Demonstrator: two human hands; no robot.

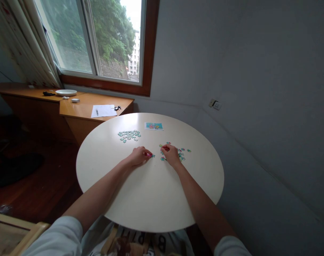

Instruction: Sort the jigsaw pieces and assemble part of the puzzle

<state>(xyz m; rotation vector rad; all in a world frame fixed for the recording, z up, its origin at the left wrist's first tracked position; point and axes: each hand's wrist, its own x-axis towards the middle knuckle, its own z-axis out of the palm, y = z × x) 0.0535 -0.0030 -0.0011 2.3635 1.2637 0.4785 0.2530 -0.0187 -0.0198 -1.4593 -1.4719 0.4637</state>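
Observation:
My left hand (140, 155) rests low over the middle of the white table, its fingertips closed on a small pink and teal puzzle piece (152, 156). To its right, my right hand (171, 153) is curled, thumb and fingers pinched together. What it holds, if anything, is too small to make out. Around and partly beneath that hand lie loose colourful puzzle pieces (182, 155), some hidden by it. A separate group of pale teal puzzle pieces (129, 135) is spread beyond my left hand. Further back lies a small picture card (153, 126) with a blue scene.
The round white table (140, 206) reaches close to my body. Behind it on the left, a wooden desk (98, 100) holds a white plate (66, 92), a sheet of paper (104, 111) and keys (117, 108). A grey wall stands to the right.

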